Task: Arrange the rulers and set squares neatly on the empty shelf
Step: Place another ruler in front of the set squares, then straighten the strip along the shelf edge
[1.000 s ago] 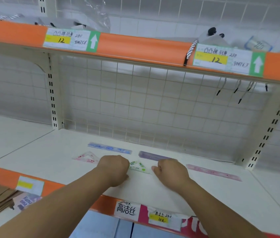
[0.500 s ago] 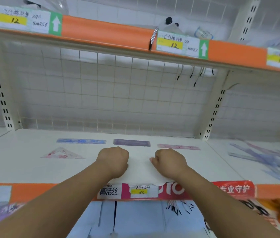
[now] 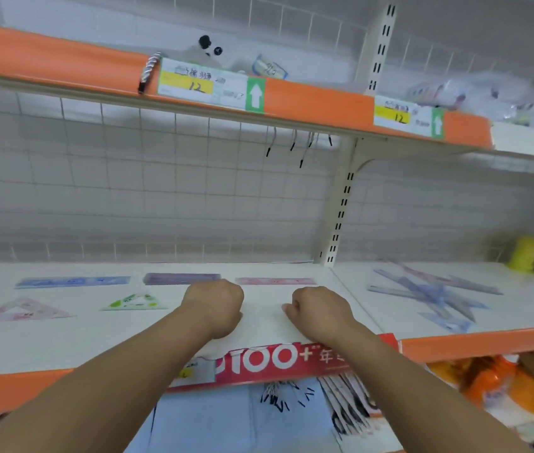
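On the white shelf point(image 3: 63, 341) three rulers lie in a row at the back: a blue ruler point(image 3: 72, 282), a purple ruler point(image 3: 174, 278) and a pink ruler point(image 3: 275, 281). In front of them lie a pink set square point(image 3: 20, 311) and a green set square point(image 3: 135, 302). My left hand point(image 3: 215, 307) and my right hand point(image 3: 319, 310) rest on the shelf as fists, fingers curled, holding nothing. A loose heap of bluish rulers and set squares point(image 3: 435, 294) lies on the neighbouring shelf section to the right.
An orange-edged upper shelf point(image 3: 308, 99) with price labels hangs overhead, black hooks beneath it. A slotted upright post point(image 3: 341, 210) divides the two sections. A yellow object point(image 3: 527, 255) stands at the far right. Orange containers point(image 3: 494, 384) and packets sit on the level below.
The view has swung to the right, bringing the heap of bluish rulers further in. The green set square now shows left of my left hand. Both fists stay on the shelf.
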### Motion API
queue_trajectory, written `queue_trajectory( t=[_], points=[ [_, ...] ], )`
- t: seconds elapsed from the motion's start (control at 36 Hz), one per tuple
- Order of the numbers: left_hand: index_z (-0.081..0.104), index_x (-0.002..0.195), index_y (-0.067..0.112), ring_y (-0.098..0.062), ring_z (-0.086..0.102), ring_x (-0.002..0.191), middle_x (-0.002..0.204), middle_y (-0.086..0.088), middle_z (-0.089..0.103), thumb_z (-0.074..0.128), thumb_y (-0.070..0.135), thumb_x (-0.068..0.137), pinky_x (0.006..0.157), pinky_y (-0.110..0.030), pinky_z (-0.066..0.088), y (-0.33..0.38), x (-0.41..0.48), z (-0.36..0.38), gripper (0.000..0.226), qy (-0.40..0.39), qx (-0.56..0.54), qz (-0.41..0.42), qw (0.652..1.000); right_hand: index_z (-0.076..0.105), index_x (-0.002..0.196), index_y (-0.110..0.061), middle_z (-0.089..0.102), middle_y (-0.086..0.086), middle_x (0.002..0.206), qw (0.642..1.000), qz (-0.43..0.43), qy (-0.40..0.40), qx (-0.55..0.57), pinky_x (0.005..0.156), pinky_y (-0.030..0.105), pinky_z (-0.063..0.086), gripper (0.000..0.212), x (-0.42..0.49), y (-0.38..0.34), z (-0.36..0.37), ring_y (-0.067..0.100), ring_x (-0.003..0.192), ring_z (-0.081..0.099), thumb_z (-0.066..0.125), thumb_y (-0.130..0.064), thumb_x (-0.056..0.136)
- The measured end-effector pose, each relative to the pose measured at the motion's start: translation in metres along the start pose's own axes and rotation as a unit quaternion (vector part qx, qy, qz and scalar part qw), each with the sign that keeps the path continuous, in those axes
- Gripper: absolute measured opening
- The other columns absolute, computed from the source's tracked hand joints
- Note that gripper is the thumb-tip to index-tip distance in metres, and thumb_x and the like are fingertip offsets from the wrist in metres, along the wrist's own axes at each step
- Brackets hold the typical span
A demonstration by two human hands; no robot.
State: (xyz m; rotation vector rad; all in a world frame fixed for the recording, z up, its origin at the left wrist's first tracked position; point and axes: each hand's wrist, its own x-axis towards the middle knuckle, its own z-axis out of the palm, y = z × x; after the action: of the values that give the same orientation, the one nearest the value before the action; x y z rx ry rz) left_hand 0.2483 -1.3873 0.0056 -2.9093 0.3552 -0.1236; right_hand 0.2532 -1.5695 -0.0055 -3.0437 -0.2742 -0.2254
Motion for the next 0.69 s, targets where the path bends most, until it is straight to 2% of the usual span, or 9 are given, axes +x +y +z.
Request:
queue_trajectory(
  t=[0.22,0.36,0.5,0.61,0.69],
  points=[
    [0.059,0.112,0.015,-0.022,0.061,0.105,0.114,-0.003,0.063,0.045,0.036,0.098,0.078,-0.032,0.047,0.093,0.029,-0.018,0.029,-0.001,-0.023,0.004,1.000,0.051,0.082,-0.015,0.055,0.001,0.082,1.000,0.011,-0.012,-0.001,0.064,0.029,0.040,0.031,-0.017,0.098,-0.013,0.021,0.078,0.052,0.041,-0.039,0.098],
    [0.059,0.108,0.015,-0.023,0.060,0.105,0.113,-0.003,0.063,0.045,0.033,0.098,0.078,-0.031,0.045,0.155,0.040,-0.028,0.025,-0.001,-0.038,0.001,0.999,0.049,0.079,-0.016,0.060,0.005,0.087,1.000,0.006,-0.013,-0.002,0.063,0.028,0.036,0.030,-0.032,0.161,-0.017,0.024,0.088,0.059,0.042,-0.039,0.097],
    [0.060,0.107,0.014,-0.025,0.060,0.102,0.111,-0.004,0.063,0.047,0.034,0.097,0.074,-0.029,0.043,0.209,0.051,-0.037,0.026,-0.007,-0.040,0.009,0.999,0.047,0.075,-0.017,0.054,0.000,0.083,0.999,0.022,-0.025,0.006,0.064,0.028,0.037,0.031,-0.046,0.214,-0.020,0.020,0.081,0.053,0.042,-0.039,0.097],
    [0.060,0.107,0.014,-0.025,0.061,0.102,0.111,-0.004,0.063,0.047,0.029,0.097,0.071,-0.029,0.041,0.244,0.063,-0.047,0.023,0.002,-0.032,0.019,0.999,0.051,0.080,-0.015,0.057,0.001,0.084,0.999,0.034,-0.028,0.015,0.071,0.031,0.045,0.031,-0.056,0.249,-0.025,0.021,0.085,0.058,0.041,-0.039,0.097],
    [0.059,0.111,0.013,-0.025,0.060,0.104,0.113,-0.006,0.062,0.044,0.031,0.098,0.072,-0.030,0.042,0.266,0.074,-0.055,0.026,-0.001,-0.025,0.031,0.999,0.050,0.080,-0.018,0.055,-0.002,0.082,0.999,0.041,-0.017,0.022,0.066,0.028,0.038,0.030,-0.059,0.273,-0.028,0.017,0.080,0.051,0.041,-0.041,0.097]
  ],
)
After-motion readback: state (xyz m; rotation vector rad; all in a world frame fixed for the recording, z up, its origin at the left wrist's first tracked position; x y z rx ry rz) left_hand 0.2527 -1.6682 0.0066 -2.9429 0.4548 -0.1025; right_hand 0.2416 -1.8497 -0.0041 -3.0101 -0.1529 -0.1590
